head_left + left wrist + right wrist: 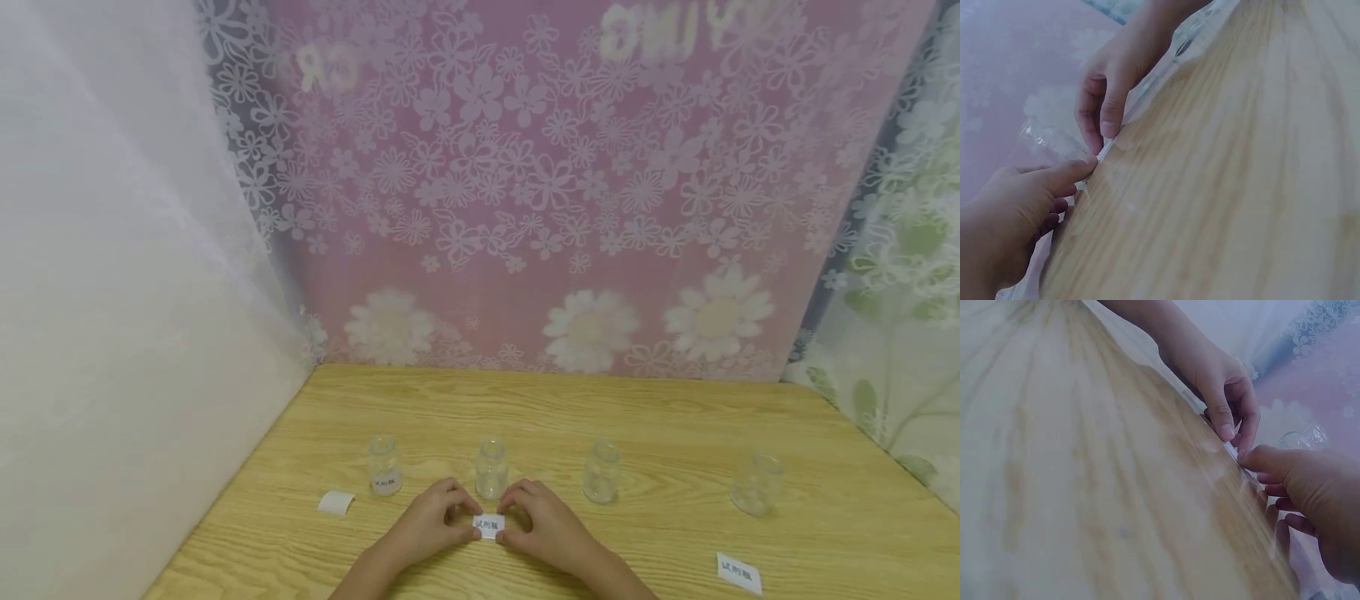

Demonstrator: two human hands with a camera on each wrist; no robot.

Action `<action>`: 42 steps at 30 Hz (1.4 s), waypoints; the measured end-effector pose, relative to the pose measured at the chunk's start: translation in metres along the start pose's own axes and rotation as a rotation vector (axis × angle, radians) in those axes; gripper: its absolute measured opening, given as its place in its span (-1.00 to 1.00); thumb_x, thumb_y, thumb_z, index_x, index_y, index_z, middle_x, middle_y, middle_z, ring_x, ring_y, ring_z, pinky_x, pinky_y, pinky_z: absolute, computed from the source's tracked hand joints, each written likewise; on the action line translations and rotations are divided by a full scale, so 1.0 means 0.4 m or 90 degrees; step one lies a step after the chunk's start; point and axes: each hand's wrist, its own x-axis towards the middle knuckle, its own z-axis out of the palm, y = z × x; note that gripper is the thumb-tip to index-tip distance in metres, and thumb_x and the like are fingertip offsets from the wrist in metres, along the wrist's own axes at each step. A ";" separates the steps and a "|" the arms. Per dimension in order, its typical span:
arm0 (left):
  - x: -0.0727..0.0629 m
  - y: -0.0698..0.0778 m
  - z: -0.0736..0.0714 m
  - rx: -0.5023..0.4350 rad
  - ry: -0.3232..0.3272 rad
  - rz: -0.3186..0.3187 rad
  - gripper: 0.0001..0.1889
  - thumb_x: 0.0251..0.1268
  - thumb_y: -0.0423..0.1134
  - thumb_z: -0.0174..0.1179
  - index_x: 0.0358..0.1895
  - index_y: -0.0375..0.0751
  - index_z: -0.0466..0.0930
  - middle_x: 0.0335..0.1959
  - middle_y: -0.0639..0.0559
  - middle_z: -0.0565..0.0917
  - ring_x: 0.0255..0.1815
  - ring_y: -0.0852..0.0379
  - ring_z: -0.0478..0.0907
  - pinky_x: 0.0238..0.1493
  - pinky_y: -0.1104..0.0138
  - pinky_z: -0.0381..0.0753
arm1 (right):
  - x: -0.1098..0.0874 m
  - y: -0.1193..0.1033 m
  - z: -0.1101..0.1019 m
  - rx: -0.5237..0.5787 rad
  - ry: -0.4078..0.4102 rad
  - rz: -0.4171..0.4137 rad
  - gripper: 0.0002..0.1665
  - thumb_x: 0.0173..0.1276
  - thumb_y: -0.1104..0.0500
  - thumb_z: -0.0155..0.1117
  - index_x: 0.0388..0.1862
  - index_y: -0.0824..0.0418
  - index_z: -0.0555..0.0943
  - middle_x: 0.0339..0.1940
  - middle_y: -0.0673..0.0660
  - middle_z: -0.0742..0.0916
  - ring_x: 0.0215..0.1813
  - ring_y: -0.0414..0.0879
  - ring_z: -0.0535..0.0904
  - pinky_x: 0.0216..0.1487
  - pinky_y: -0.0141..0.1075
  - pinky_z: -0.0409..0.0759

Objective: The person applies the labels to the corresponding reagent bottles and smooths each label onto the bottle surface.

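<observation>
A small white label (489, 526) with printed dark characters is stretched between both hands, low over the wooden table. My left hand (438, 521) pinches its left edge between thumb and fingers. At the opposite edge my right hand (545, 527) pinches it the same way. Just behind the label a clear glass bottle (491, 471) stands upright. In the left wrist view the label (1105, 150) appears edge-on as a thin white strip between the fingertips. The right wrist view also gives a thin sliver of the label (1231, 450).
Left of the hands stands a glass bottle (386, 467) bearing a label, with a blank white paper piece (336, 502) beside it. Two more glass bottles, one nearer (602, 473) and one farther right (756, 485), stand on the table (660, 417). Another printed label (738, 572) lies front right.
</observation>
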 end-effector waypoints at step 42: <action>-0.001 0.011 0.009 -0.047 0.017 -0.015 -0.70 0.08 -0.08 0.31 -0.11 -0.02 0.58 -0.33 0.33 0.49 -0.40 0.32 0.36 -0.38 0.44 0.42 | -0.003 -0.010 0.006 0.140 0.013 0.089 -0.75 0.16 0.16 0.35 -0.17 0.08 0.54 -0.19 -0.08 0.63 -0.08 -0.08 0.52 -0.02 -0.05 0.48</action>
